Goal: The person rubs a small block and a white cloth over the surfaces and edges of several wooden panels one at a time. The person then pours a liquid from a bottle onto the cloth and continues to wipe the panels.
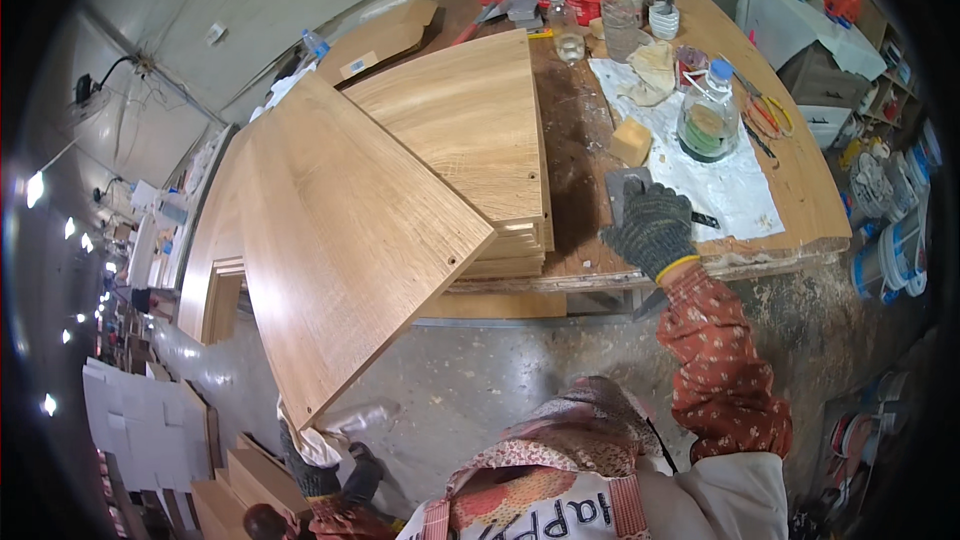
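Observation:
A wood-grain board [350,230] lies tilted across a stack of similar boards [450,120], its near corner jutting out over the bench edge. At that corner is my left hand [312,470] in a dark knitted glove, closed on a white cloth [318,446] against the board; its fingers are partly hidden. My right hand [652,228], gloved in dark grey with a yellow cuff, is on the bench with bent fingers on a grey flat pad [624,188]. Beside it a dark handle [705,220] lies on a white sheet [745,195].
On the workbench [575,160] are a yellow sponge [630,142], a blue-capped jar [708,115], a crumpled cloth [652,73], bottles [620,20] and pliers [770,115]. Buckets [890,260] stand at the right. More boards [215,300] are at the left, with cartons [265,480] on the floor.

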A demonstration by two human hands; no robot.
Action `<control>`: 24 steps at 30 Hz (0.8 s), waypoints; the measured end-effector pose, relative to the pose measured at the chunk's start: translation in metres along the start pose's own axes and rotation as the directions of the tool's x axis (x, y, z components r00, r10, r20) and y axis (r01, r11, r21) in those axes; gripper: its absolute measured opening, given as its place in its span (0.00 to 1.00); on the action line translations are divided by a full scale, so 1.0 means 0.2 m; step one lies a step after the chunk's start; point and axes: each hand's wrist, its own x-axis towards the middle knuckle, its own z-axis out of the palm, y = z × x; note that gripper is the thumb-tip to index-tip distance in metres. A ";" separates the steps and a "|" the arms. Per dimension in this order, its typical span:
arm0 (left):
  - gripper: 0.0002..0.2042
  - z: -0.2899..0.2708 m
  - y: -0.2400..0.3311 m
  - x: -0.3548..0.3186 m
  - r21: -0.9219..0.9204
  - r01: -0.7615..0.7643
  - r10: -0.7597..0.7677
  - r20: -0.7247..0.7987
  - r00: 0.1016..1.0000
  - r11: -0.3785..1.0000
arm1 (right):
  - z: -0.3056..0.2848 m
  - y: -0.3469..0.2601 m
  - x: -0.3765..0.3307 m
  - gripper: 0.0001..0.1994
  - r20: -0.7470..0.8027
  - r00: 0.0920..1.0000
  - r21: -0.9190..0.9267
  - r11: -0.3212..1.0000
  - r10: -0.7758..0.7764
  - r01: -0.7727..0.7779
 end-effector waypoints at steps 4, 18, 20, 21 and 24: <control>0.25 0.12 -0.40 0.10 -0.334 0.020 -0.060 -0.110 0.992 0.942 | -0.11 -0.04 -0.06 0.36 -0.012 1.000 0.120 0.992 0.026 -0.025; 0.35 -0.08 -0.11 0.26 -0.925 0.375 -0.232 0.377 0.897 -0.056 | -0.18 -0.60 -0.53 0.37 -0.603 0.729 0.624 0.377 -0.326 0.684; 0.35 -0.08 -0.13 0.26 -0.934 0.351 -0.221 0.356 0.908 -0.061 | -0.01 -0.60 -0.60 0.39 -0.617 0.728 0.635 0.356 -0.300 0.685; 0.35 -0.08 -0.13 0.27 -0.932 0.356 -0.215 0.363 0.907 -0.072 | 0.07 -0.57 -0.64 0.39 -0.444 0.845 0.839 0.192 -0.299 0.509; 0.34 -0.09 -0.15 0.28 -0.923 0.378 -0.168 0.384 0.908 -0.071 | 0.10 -0.54 -0.70 0.40 -0.290 0.891 0.837 0.359 -0.349 0.414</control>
